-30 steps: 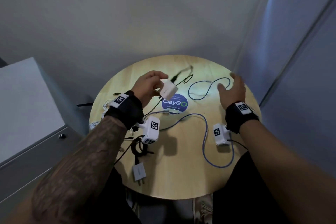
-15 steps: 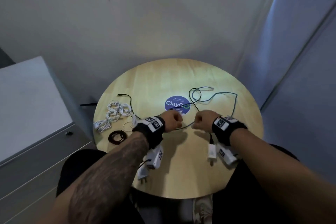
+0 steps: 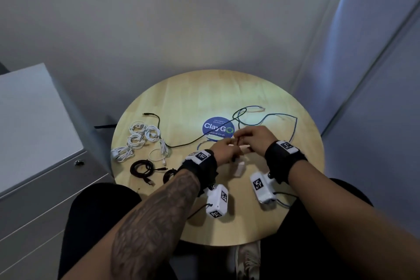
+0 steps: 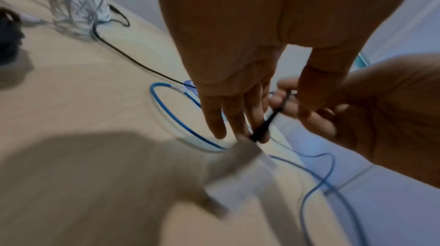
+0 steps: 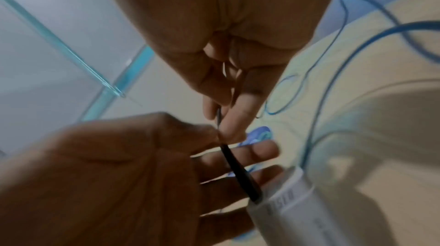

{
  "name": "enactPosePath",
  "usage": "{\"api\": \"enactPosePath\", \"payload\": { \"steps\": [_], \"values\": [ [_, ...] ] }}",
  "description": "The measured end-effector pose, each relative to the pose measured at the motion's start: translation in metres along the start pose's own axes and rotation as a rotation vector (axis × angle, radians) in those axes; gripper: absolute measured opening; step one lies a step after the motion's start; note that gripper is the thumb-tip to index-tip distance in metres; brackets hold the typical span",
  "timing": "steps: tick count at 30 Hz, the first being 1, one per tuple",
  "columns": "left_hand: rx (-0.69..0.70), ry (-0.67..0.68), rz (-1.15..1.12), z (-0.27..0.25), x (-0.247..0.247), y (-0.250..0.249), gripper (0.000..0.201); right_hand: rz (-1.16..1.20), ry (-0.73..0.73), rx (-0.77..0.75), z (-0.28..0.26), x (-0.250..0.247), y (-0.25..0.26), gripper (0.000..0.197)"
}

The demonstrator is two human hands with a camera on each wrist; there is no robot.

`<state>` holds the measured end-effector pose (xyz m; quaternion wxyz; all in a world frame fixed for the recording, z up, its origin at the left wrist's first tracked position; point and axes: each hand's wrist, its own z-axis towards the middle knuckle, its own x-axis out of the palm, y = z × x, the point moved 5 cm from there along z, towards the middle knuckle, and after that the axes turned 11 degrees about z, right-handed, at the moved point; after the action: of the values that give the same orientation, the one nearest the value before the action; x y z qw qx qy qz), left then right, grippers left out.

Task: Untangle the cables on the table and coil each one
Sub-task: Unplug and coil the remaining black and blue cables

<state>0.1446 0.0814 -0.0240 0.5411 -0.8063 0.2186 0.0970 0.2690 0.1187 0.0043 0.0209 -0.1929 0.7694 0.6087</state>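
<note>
Both the left hand and right hand pinched the black cable just beside the sticker, charger attached; tugging could tighten its crossing with the blue cable.

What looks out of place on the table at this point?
Nothing looks spilled or damaged. The one oddity: on the far side, the black cable crosses the blue cable in a loop, so they look tangled, unlike the white coils at left. A white charger is plugged onto the black cable.

A round wooden table stands before a grey wall, a pale cabinet left, bluish panels right.
</note>
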Motion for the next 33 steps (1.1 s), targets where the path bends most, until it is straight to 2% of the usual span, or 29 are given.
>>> {"api": "enactPosePath", "payload": {
  "steps": [2, 4, 7, 8, 10, 12, 15, 17, 20, 23, 25, 28, 30, 33],
  "values": [
    [0.057, -0.052, -0.089, -0.002, -0.009, -0.017, 0.027, -0.104, -0.029, -0.181, -0.004, -0.002, 0.028, 0.031],
    [0.132, -0.11, -0.104, -0.005, -0.025, -0.039, 0.016, -0.302, -0.071, -0.359, -0.006, -0.007, 0.052, 0.029],
    [0.253, -0.262, 0.065, -0.013, -0.061, -0.07, 0.025, -0.489, -0.138, -0.537, -0.009, -0.02, 0.084, 0.006],
    [0.285, -0.289, 0.091, -0.018, -0.072, -0.08, 0.026, -0.531, -0.153, -0.557, -0.009, -0.024, 0.093, 0.007],
    [0.316, -0.326, 0.068, -0.024, -0.094, -0.097, 0.026, -0.632, -0.145, -0.562, -0.007, -0.028, 0.108, 0.011],
    [0.33, -0.426, -0.045, -0.029, -0.125, -0.112, 0.029, -0.717, -0.162, -0.504, -0.001, -0.035, 0.115, 0.012],
    [0.366, -0.552, -0.274, -0.035, -0.177, -0.124, 0.031, -0.719, -0.232, -0.352, 0.012, -0.061, 0.109, 0.017],
    [0.376, -0.587, -0.296, -0.041, -0.202, -0.127, 0.032, -0.664, -0.264, -0.312, 0.016, -0.077, 0.106, 0.015],
    [0.383, -0.557, -0.219, -0.049, -0.213, -0.127, 0.03, -0.467, -0.366, -0.363, 0.017, -0.094, 0.12, 0.016],
    [0.376, -0.503, -0.192, -0.052, -0.209, -0.123, 0.028, -0.058, -0.483, -0.443, 0.01, -0.11, 0.15, 0.018],
    [0.386, -0.48, -0.142, -0.054, -0.202, -0.121, 0.027, 0.123, -0.496, -0.472, 0.008, -0.121, 0.168, 0.016],
    [0.384, -0.523, -0.121, -0.058, -0.202, -0.115, 0.025, -0.043, -0.594, -0.612, 0.001, -0.14, 0.198, 0.004],
    [0.365, -0.577, -0.237, -0.058, -0.212, -0.109, 0.024, -0.195, -0.599, -0.652, -0.001, -0.147, 0.207, 0.014],
    [0.349, -0.643, -0.392, -0.056, -0.225, -0.104, 0.024, -0.419, -0.553, -0.632, -0.004, -0.143, 0.209, 0.026]
  ]
}}
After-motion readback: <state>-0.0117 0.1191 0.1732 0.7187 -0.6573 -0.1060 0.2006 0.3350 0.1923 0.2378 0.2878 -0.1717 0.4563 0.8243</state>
